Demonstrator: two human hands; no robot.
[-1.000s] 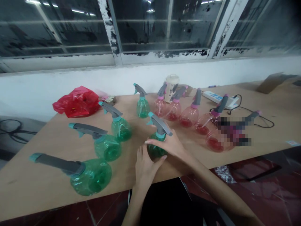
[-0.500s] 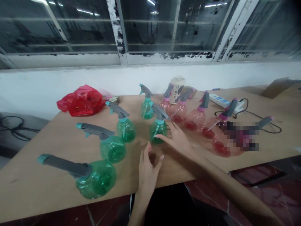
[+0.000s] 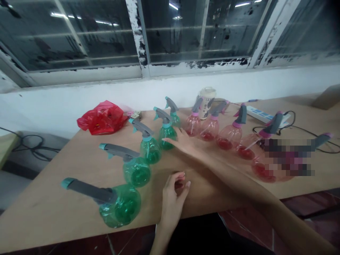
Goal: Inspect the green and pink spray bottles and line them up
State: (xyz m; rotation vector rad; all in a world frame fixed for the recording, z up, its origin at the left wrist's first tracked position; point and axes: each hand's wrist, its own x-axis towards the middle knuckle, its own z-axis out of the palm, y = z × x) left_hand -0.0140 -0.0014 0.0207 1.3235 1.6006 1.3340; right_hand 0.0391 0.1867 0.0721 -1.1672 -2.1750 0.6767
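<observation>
My right hand (image 3: 184,142) grips a green spray bottle (image 3: 168,136) with a grey and teal trigger head, thumb on its front and fingers around its right side. The bottle stands upright. My left hand (image 3: 174,194) is over the table near its front edge, fingers curled and thumb apart, holding nothing. Left of the held bottle runs a slanting row of green spray bottles: one beside it (image 3: 150,148), another nearer (image 3: 136,171) and the nearest (image 3: 120,205). One more green bottle (image 3: 174,119) stands behind, partly hidden.
Several pink spray bottles (image 3: 230,136) form a row on the right, the nearest partly pixelated. At the back are a red plastic bag (image 3: 105,118), a patterned cup (image 3: 207,102) and a white power strip (image 3: 265,115) with a black cord. A cardboard box (image 3: 328,97) sits far right.
My right hand has shifted the green spray bottle left and back, closer to the green row. My left hand stays near the front edge, its fingers more curled. The view has turned slightly left.
</observation>
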